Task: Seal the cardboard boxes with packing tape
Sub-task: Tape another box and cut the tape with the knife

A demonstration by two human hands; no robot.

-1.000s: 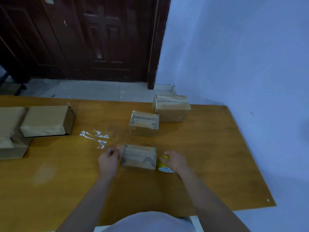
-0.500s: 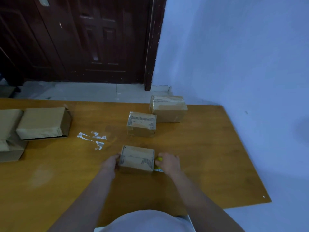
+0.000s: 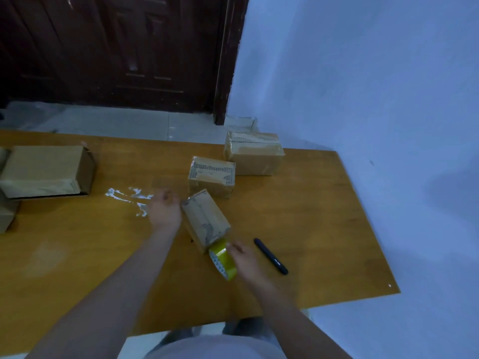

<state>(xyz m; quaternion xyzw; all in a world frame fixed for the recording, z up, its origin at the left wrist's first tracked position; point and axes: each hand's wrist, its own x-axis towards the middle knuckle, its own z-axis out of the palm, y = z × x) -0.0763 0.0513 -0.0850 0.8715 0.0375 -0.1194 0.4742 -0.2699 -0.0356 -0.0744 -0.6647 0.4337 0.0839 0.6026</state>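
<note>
A small taped cardboard box (image 3: 204, 218) lies turned diagonally on the wooden table (image 3: 298, 229). My left hand (image 3: 166, 211) is against the box's far left corner, fingers curled and blurred; its hold on the box is unclear. At the box's near end my right hand (image 3: 246, 260) grips a yellow roll of packing tape (image 3: 223, 260), which touches that end. Two more taped boxes stand behind, a middle one (image 3: 211, 176) and a larger one (image 3: 252, 154) at the table's far edge.
A black pen (image 3: 270, 256) lies just right of my right hand. Two larger boxes sit at the left, one (image 3: 44, 171) partly over another (image 3: 7, 213). White scraps (image 3: 129, 196) mark the table beyond my left hand. The table's right edge is near a blue wall.
The small box has swung from lying crosswise to diagonal. My right hand drew the tape roll toward me at the box's near end, uncovering the pen. My left hand shifted to the far corner.
</note>
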